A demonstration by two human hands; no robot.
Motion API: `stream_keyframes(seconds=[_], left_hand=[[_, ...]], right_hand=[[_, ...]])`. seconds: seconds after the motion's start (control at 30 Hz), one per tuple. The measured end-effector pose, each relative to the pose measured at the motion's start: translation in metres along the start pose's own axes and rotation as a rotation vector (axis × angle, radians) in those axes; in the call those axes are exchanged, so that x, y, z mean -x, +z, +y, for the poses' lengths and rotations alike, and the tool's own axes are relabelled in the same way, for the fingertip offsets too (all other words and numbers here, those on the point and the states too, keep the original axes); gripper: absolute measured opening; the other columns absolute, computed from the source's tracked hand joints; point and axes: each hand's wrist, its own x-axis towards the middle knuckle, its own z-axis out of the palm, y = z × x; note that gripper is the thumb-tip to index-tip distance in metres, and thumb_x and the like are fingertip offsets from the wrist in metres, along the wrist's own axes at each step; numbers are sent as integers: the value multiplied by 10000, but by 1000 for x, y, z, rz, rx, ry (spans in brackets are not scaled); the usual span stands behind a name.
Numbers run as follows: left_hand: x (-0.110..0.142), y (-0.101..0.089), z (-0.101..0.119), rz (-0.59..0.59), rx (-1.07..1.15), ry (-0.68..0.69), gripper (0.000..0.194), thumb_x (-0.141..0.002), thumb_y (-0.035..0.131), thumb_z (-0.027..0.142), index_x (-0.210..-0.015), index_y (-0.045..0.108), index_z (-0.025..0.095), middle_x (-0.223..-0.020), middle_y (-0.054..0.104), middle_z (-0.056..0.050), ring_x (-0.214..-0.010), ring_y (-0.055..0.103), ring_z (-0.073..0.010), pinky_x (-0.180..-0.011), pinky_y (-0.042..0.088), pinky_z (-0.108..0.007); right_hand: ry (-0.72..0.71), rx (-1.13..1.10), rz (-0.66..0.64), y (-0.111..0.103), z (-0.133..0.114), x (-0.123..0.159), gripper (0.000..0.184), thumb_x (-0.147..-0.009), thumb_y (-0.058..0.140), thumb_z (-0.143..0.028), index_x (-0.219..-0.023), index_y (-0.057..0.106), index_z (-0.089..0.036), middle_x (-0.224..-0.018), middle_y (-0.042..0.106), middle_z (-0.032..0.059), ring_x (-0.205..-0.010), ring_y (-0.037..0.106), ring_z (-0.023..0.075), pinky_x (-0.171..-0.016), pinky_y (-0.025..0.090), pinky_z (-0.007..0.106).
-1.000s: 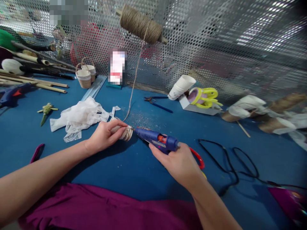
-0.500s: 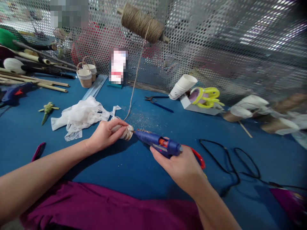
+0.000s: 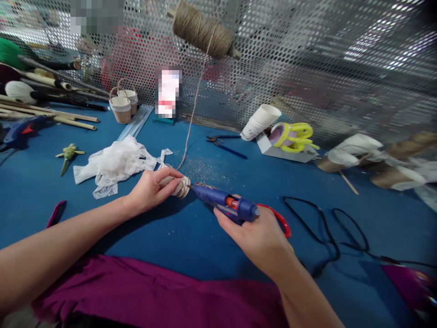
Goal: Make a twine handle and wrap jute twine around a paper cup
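Observation:
My left hand (image 3: 153, 189) is closed round a small white paper cup (image 3: 184, 187) lying on its side, part of it hidden by my fingers. Twine (image 3: 191, 123) runs down to the cup from a large spool (image 3: 201, 29). In my right hand (image 3: 262, 237) is a blue glue gun (image 3: 221, 202), its nozzle pointing left, at or very close to the cup's edge. White lace (image 3: 118, 161) lies in a crumpled heap beyond my left wrist.
Two small twine-covered baskets (image 3: 121, 110) stand near the mesh wall (image 3: 280, 68). Pliers (image 3: 227, 146), stacked paper cups (image 3: 261, 120) and yellow-handled scissors (image 3: 298, 136) sit at the back. A black cable (image 3: 327, 232) loops at right; a second glue gun (image 3: 25, 130) lies left.
The view has shifted very slightly. Both hands, the cup and the glue gun keep nearly the same positions.

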Motion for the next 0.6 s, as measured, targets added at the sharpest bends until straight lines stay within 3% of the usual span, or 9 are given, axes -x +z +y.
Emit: stream_keyframes(seconds=[0.6], left_hand=[[0, 0, 1, 7, -31, -27, 188, -821, 502, 248, -885, 638, 135, -723, 690, -39, -579, 601, -101, -555, 449, -201]], right_hand=[[-19, 44, 9, -2, -6, 1, 131, -693, 557, -249, -589, 507, -189, -468, 484, -50, -441, 423, 91, -418, 378, 196]])
